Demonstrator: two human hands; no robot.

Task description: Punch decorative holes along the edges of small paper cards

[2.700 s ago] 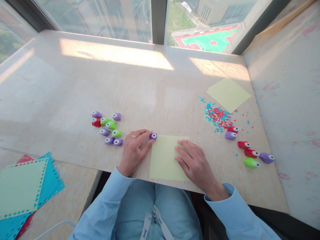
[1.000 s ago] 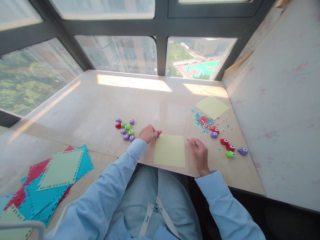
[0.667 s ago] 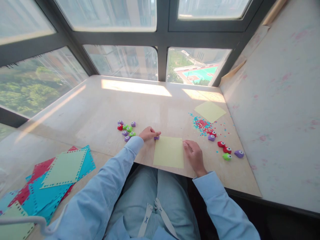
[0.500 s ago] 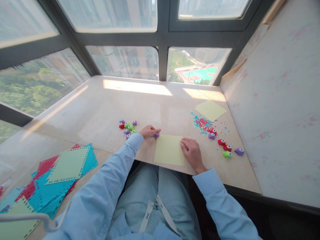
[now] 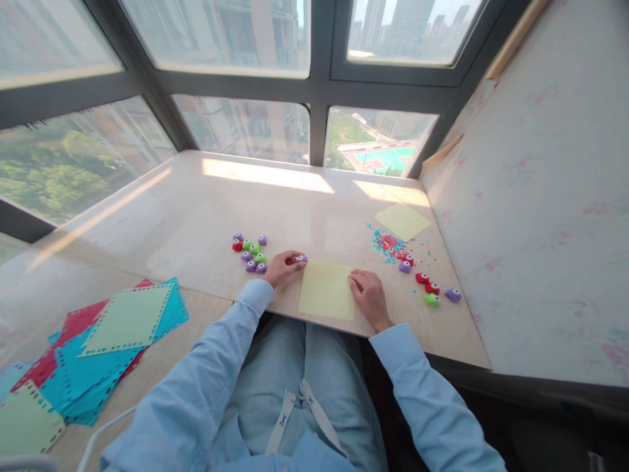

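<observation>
A sheet of pale yellow paper point(image 5: 326, 292) lies at the table's front edge, between my two hands. My left hand point(image 5: 285, 267) is closed on a purple craft punch point(image 5: 302, 259), which sits at the sheet's far left corner. Whether the paper is inside the punch's slot is too small to tell. At the opposite side, my right hand point(image 5: 369, 295) has its fingers curled and its fingertips gripping the sheet near the far right corner. Just left of my left hand is a group of purple, red and green craft punches point(image 5: 253, 248).
Red and blue paper bits point(image 5: 388, 244) lie scattered at the right, by another yellow sheet point(image 5: 403, 221). Several more punches point(image 5: 432, 288) stand near the wall. Colored sheets with punched edges point(image 5: 122, 321) overlap at the left, near a white cable point(image 5: 105, 426).
My left hand has lowered around the purple punch, with the thumb now beside it rather than over it. My right hand stays at the sheet's right side. The view has shifted slightly.
</observation>
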